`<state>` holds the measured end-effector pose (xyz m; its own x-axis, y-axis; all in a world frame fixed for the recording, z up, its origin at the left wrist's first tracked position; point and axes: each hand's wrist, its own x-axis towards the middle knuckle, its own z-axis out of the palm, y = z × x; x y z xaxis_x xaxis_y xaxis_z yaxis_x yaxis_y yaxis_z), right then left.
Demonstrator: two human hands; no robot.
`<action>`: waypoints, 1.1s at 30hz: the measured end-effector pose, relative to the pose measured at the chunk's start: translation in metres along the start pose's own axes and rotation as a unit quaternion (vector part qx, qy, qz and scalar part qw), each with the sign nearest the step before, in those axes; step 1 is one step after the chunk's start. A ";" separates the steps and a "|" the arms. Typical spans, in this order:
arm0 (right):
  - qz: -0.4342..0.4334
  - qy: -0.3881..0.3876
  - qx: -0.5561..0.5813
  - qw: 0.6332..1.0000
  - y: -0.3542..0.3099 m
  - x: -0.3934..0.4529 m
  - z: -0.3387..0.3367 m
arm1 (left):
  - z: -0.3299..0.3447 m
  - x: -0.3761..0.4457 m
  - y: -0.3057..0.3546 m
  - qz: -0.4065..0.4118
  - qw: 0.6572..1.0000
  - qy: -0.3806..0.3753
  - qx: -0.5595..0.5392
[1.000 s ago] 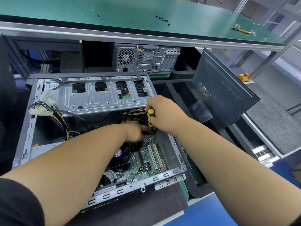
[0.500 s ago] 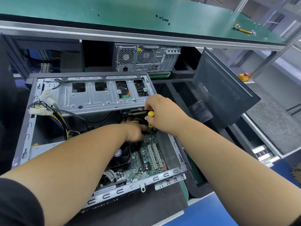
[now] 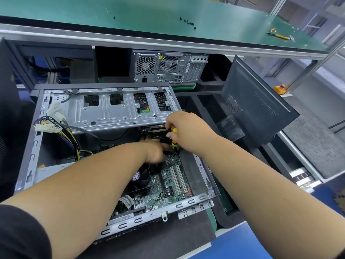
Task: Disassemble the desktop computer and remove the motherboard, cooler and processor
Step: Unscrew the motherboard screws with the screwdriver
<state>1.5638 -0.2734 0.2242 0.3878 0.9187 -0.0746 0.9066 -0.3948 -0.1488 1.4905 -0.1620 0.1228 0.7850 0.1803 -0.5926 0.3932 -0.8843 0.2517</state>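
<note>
Right now the open computer case (image 3: 29, 165) lies on its side, w/ the green motherboard (image 3: 168, 186) flat in its bottom, toward the near right corner of the case. A black fan cooler (image 3: 141, 181) sits on the board just left of the white slots. Processor not visible.

Right hand (image 3: 186, 131) is curled round a yellow-and-black screwdriver (image 3: 174, 136), held upright w/ its tip down at the far edge of the motherboard, close to the case's right wall. Left hand (image 3: 158, 151) reaches inside the case, just beside the screwdriver shaft; its fingers are mostly hidden by the right hand, so can't tell whether it grips anything.

A metal drive cage (image 3: 115, 111) spans the far part of the case, w/ a bundle of yellow and black cables (image 3: 61, 131) hanging at its left end.

Behind the case, under the green worktop (image 3: 130, 14), stands a second computer (image 3: 168, 68), back panel facing here. A black side panel (image 3: 261, 109) leans at the right. Small black screws (image 3: 188, 22) lie on the worktop, and another yellow tool (image 3: 279, 35) near its right edge.
</note>
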 end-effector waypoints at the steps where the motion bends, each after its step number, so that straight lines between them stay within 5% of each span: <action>1: -0.003 0.005 0.003 1.000 0.001 -0.001 0.000 | 0.000 0.000 0.001 -0.001 1.000 0.002 0.001; 33: -0.024 0.005 -0.041 0.999 -0.002 -0.003 -0.001 | -0.002 -0.004 0.004 -0.003 1.000 -0.004 0.000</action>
<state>1.5607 -0.2751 0.2254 0.3446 0.9368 -0.0600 0.9346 -0.3483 -0.0714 1.4895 -0.1655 0.1279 0.7786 0.1827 -0.6003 0.3985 -0.8830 0.2481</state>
